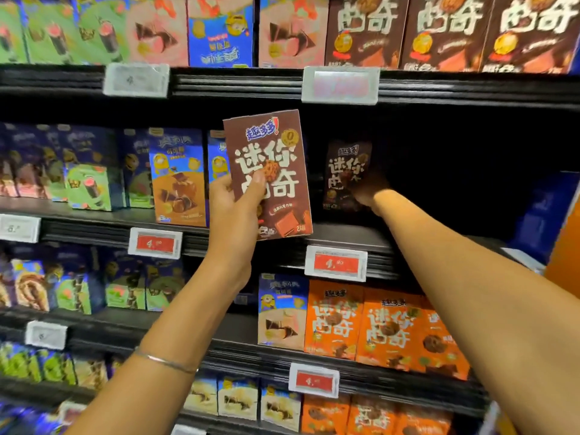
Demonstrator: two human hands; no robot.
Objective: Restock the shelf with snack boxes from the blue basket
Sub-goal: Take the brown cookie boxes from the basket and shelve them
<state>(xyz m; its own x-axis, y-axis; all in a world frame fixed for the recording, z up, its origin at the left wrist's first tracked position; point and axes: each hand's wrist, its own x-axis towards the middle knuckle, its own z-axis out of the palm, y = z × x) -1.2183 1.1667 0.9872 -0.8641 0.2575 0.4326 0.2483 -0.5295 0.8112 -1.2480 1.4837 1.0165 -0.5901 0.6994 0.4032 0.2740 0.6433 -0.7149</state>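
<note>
Holding a flat brown cardboard box upright in front of the shelf, the left grip is closed on its lower left edge, with the thumb laid across the printed front and the fingers behind. The box is a tall rectangle with sharp corners, a matt brown face, big white characters and a biscuit picture. It tilts slightly to the right and hangs clear of the ledge, in front of the shelf's front edge. The right grip reaches deep into the dark bay, at the lower right of a second box of the same print, which stands upright far back in shadow. The grip touches that box, but it is too dim to tell whether the fingers are curled round it. The shelf is black, with a ribbed front rail that carries tags, red and white cards in clear plastic holders. Just left of the held box stand blue boxes, glossy and upright. On the ledge below, orange boxes stand side by side, faces forward. A thin silvery metal bangle rings the left wrist.
</note>
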